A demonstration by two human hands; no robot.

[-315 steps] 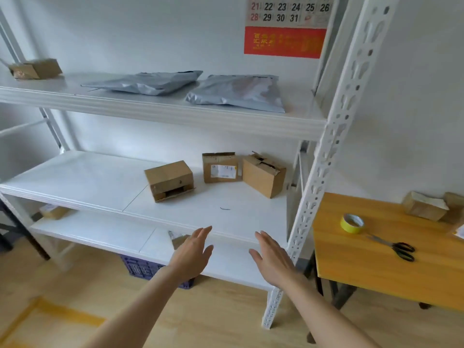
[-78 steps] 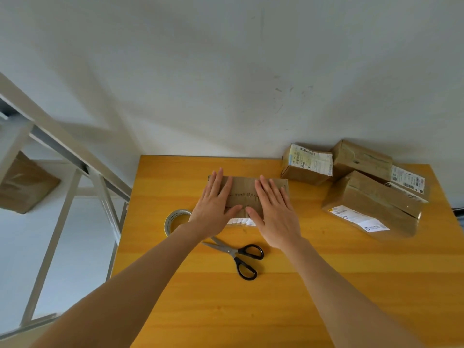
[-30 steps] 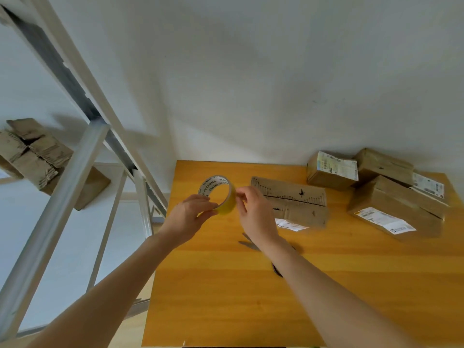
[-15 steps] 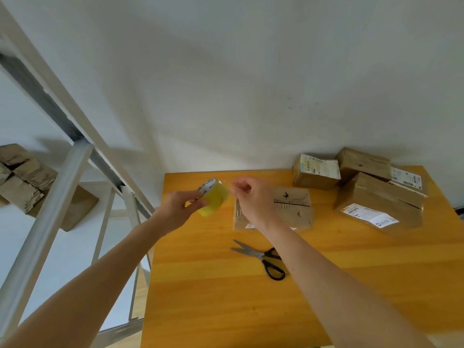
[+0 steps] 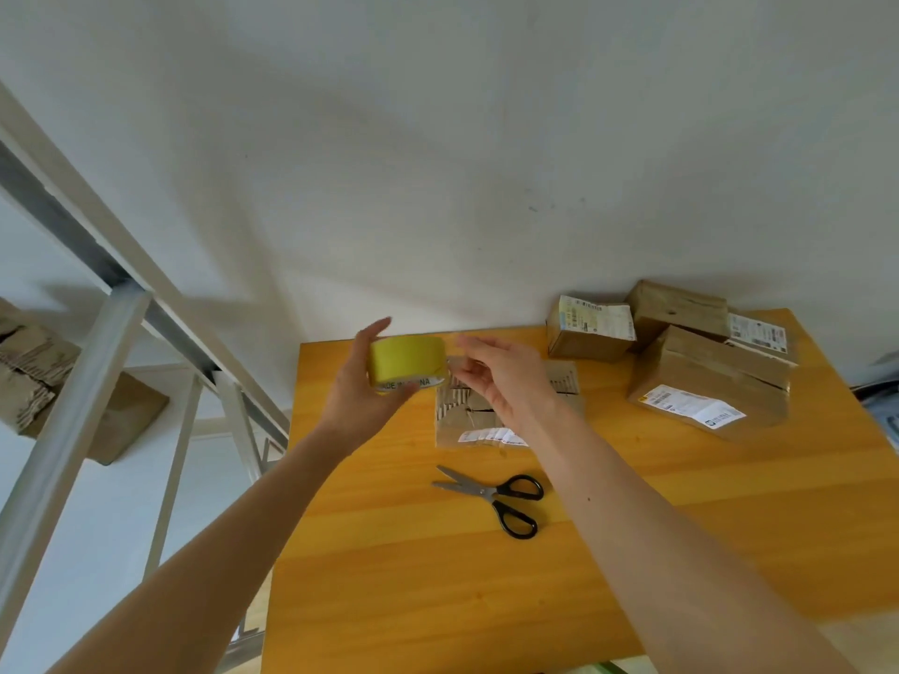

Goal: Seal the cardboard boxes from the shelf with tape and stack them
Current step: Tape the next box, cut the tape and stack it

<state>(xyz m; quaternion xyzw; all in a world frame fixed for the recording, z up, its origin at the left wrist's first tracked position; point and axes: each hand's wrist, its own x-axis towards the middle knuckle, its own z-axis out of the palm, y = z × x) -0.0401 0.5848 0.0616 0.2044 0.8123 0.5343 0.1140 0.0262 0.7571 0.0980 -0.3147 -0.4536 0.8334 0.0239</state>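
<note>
My left hand [image 5: 357, 381] grips a roll of yellow tape [image 5: 407, 362] and holds it up above the back left of the orange table [image 5: 486, 576]. My right hand [image 5: 506, 377] is just right of the roll, and its fingertips pinch the clear tape end coming off it. Under my right hand a small cardboard box [image 5: 479, 420] with a white label lies flat on the table, partly hidden. Black-handled scissors [image 5: 491, 493] lie in front of that box.
Three cardboard boxes [image 5: 705, 372] with shipping labels are grouped at the table's back right by the wall. A white metal shelf frame [image 5: 97, 342] stands to the left, with crumpled cardboard [image 5: 34, 377] on it.
The tape roll has turned so its yellow outer band faces me. My right hand has drawn a little away from the roll with the tape end.
</note>
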